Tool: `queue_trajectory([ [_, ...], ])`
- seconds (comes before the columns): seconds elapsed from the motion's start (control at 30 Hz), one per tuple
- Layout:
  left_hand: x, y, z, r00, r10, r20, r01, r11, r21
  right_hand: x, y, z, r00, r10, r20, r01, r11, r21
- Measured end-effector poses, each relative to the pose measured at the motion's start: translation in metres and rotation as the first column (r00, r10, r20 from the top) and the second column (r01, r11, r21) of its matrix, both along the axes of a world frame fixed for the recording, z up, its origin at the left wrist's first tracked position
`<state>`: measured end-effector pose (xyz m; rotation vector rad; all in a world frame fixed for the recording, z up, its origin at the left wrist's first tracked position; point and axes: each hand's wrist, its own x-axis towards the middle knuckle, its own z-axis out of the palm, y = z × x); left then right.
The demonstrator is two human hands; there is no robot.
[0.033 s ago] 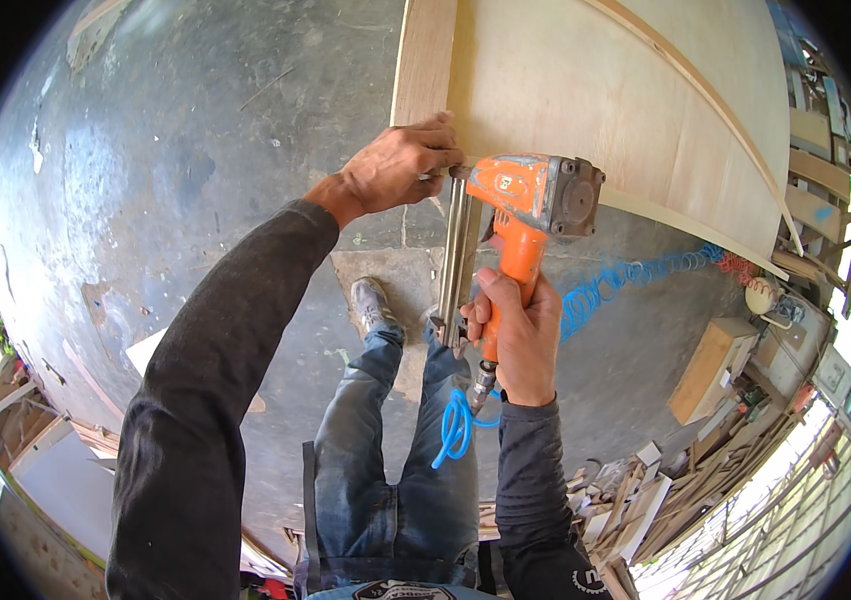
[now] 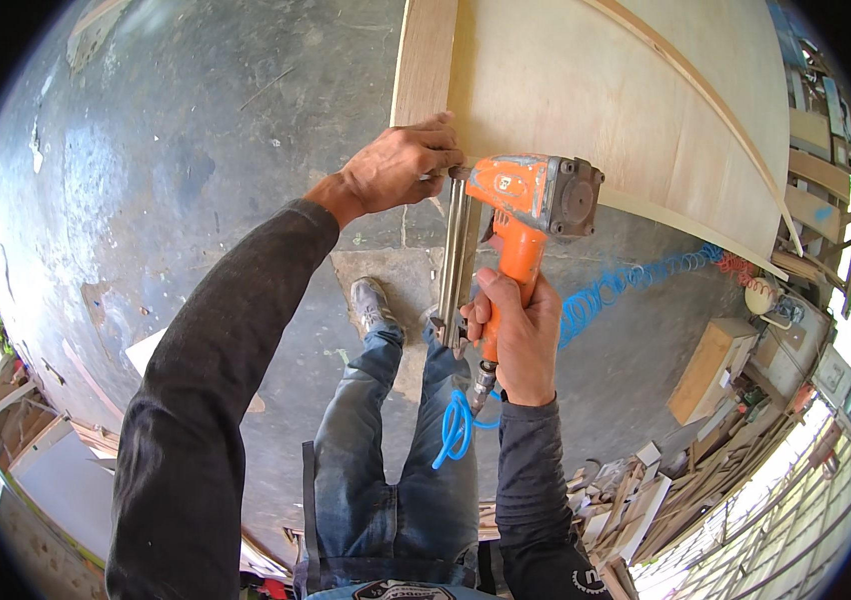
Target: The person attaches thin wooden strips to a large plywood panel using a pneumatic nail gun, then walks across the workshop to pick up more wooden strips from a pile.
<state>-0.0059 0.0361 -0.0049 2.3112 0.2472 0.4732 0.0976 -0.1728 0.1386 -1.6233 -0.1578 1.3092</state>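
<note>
My right hand (image 2: pixel 518 335) grips the handle of an orange pneumatic nail gun (image 2: pixel 531 200), its nose set against the near corner of a pale plywood panel (image 2: pixel 596 90). My left hand (image 2: pixel 401 165) presses on the wooden edge strip (image 2: pixel 424 60) along the panel's left side, fingers right beside the gun's nose. The gun's long metal magazine (image 2: pixel 456 260) points back toward me. A blue coiled air hose (image 2: pixel 458 430) hangs from the handle's base.
A grey concrete floor (image 2: pixel 196 180) lies below, with my jeans and shoe (image 2: pixel 371 300) on it. The blue hose (image 2: pixel 636 280) runs off to the right. Wood offcuts, boards and a wooden box (image 2: pixel 711 370) are piled at the right and lower right.
</note>
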Motion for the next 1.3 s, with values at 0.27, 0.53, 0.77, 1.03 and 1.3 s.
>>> queue_trajectory([
  [0.27,0.002,-0.002,-0.001,1.000,0.006,0.011,-0.006,1.000,0.027,0.000,0.002,-0.002,0.999,-0.041,-0.005,0.041,0.999,0.007],
  [0.53,0.003,-0.001,0.000,1.000,0.013,-0.006,-0.013,1.000,-0.028,-0.002,0.010,0.000,0.998,-0.056,0.013,0.055,0.998,0.021],
  [0.77,0.001,0.003,0.001,1.000,-0.027,0.015,0.027,1.000,0.007,0.001,0.007,-0.001,1.000,0.013,0.000,-0.013,0.999,-0.040],
  [1.03,0.000,0.002,0.004,0.999,-0.044,-0.007,0.044,0.999,-0.010,0.002,0.009,-0.001,0.998,0.041,0.040,-0.039,0.998,-0.055],
  [1.3,-0.001,0.000,0.008,0.996,-0.050,-0.070,0.040,0.991,-0.128,-0.003,0.012,0.000,0.998,-0.036,0.043,0.037,0.999,-0.027],
])
